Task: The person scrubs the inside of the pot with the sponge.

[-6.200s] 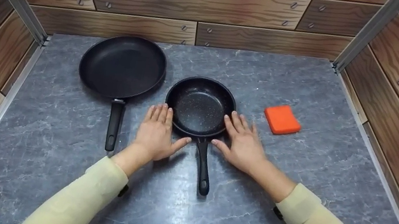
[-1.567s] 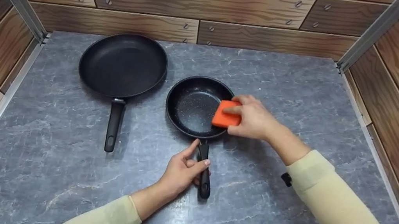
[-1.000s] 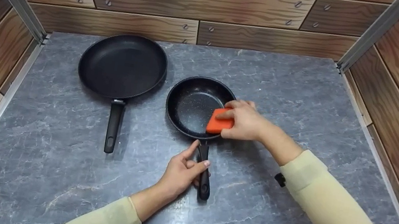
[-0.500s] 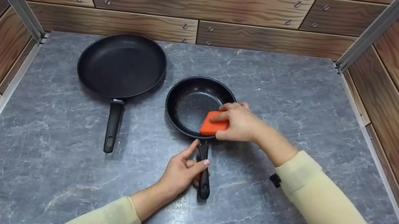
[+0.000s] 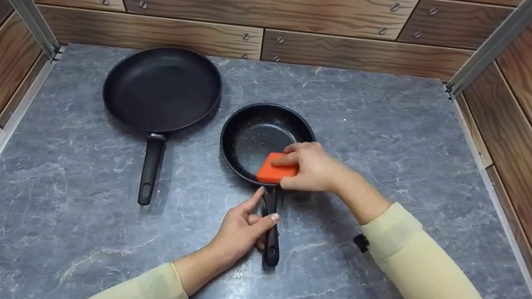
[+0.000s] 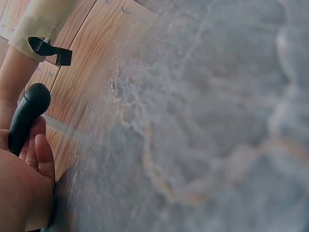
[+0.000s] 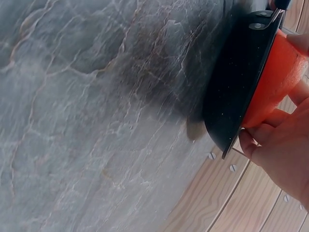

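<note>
A small black speckled frying pan sits mid-table, its handle toward me. My left hand grips that handle near the pan, thumb on top and index finger stretched toward the rim. An orange sponge is in my right hand, pressed against the pan's inner wall on the near side, close to the handle joint. In the right wrist view the sponge rises above the rim of the pan, fingers around its edge. The left wrist view shows the handle's end beyond my palm.
A larger black frying pan rests on the grey marbled table at the back left, its handle also toward me. Wood-patterned walls enclose the table at the back and both sides.
Six seconds ago both hands lay flat beside the pan, with the sponge on the table. Since gripping sponge and handle, my right hand has slid the sponge along the wall from right toward the handle.
</note>
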The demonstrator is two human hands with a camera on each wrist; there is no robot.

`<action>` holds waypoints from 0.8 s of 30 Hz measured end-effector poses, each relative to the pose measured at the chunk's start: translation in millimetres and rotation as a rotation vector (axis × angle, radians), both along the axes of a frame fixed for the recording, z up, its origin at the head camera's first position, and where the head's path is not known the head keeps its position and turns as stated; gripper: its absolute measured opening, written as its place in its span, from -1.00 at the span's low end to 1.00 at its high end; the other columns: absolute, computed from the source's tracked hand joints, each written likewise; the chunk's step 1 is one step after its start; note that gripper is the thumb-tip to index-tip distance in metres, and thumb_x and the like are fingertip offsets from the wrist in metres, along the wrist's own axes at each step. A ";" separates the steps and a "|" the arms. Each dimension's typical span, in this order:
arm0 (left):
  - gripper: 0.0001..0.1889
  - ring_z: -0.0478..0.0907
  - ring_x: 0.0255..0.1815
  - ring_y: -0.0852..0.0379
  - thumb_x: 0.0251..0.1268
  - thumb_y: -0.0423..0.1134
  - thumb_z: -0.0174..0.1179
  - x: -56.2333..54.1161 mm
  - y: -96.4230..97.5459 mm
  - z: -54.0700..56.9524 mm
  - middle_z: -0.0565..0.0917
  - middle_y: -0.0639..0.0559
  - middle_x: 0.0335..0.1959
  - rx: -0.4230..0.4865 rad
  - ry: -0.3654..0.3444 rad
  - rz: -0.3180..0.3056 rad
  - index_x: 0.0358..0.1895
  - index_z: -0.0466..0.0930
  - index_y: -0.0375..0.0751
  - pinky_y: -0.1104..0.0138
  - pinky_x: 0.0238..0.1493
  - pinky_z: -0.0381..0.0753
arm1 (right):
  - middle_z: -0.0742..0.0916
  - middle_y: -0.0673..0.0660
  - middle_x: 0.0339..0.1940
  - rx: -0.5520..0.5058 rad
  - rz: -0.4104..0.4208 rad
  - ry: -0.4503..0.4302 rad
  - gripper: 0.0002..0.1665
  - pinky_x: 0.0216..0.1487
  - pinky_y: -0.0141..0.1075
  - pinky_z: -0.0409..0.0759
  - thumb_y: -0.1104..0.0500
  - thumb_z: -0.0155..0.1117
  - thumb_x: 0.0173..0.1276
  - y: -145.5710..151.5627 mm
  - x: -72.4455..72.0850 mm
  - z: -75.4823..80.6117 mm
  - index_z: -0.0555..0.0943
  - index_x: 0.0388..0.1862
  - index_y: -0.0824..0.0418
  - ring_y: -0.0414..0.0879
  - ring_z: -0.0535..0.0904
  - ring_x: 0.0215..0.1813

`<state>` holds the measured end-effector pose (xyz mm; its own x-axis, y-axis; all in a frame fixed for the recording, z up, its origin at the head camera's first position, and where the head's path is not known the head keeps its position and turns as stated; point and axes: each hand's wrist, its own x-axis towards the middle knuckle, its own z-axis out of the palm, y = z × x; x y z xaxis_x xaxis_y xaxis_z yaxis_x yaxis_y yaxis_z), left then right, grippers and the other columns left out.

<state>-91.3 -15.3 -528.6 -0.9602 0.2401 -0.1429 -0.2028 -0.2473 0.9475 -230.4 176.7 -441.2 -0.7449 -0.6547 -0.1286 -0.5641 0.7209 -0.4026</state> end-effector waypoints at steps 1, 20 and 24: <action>-0.11 0.52 -0.74 0.21 0.46 -0.30 0.36 0.3 -0.2 0.3 0.69 0.04 -0.62 0.001 -0.003 -0.002 0.70 0.04 -0.32 0.41 -0.61 0.60 | 0.63 0.34 0.37 -0.004 0.000 -0.005 -0.31 0.40 0.16 0.39 -0.10 0.38 0.15 -0.6 0.2 -0.2 0.76 0.31 0.00 0.37 0.47 0.36; -0.12 0.48 -0.75 0.21 0.45 -0.31 0.37 -0.5 0.1 -0.2 0.66 0.05 -0.65 -0.010 0.004 0.002 0.70 0.06 -0.30 0.42 -0.63 0.58 | 0.64 0.36 0.39 -0.043 0.064 -0.044 -0.31 0.49 0.18 0.40 -0.18 0.40 0.33 -10.4 -0.3 -5.1 0.69 0.40 0.05 0.32 0.52 0.41; -0.12 0.49 -0.75 0.22 0.46 -0.31 0.37 0.3 0.4 0.4 0.67 0.04 -0.64 -0.012 0.009 0.004 0.70 0.05 -0.31 0.42 -0.63 0.58 | 0.64 0.33 0.40 -0.047 0.076 -0.057 -0.31 0.52 0.17 0.35 -0.18 0.40 0.37 -13.1 -0.7 -6.3 0.67 0.42 0.05 0.26 0.51 0.44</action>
<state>-91.0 -15.0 -528.1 -0.9623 0.2350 -0.1372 -0.1935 -0.2364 0.9522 -231.1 163.6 -447.5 -0.6851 -0.7154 -0.1370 -0.5916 0.6563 -0.4683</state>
